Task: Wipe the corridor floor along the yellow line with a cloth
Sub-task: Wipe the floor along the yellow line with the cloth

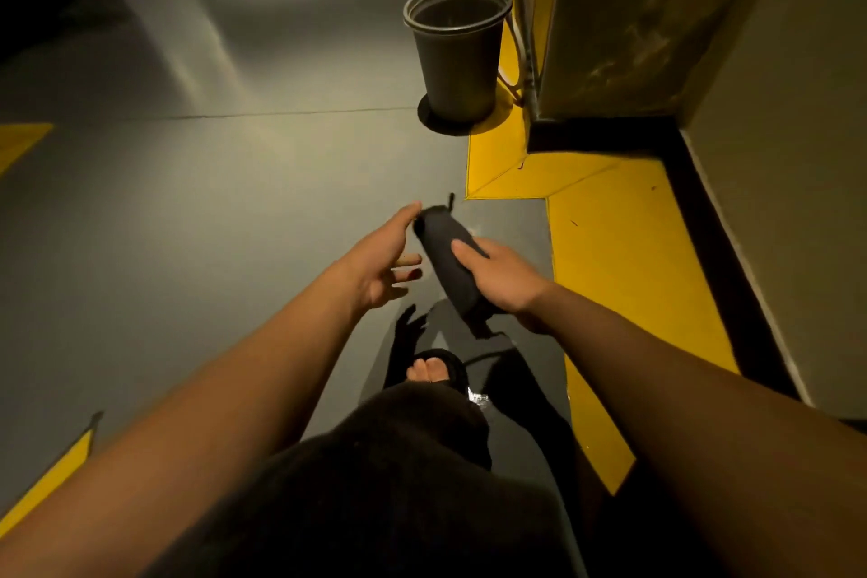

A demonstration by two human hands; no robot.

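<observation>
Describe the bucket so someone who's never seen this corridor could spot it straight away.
Follow the yellow line along the right-hand wall to the far corner pillar. The grey bucket stands there upright, its base partly on the yellow. It is the only tall, round, open-topped thing on the floor.

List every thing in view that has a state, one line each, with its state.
Cloth: rolled up, held off the floor, not wiping.
Right hand: grips the cloth's near part.
Left hand: fingers spread, fingertip touching the cloth's far end.
Bucket: upright on the floor at the yellow line, contents not discernible.
</observation>
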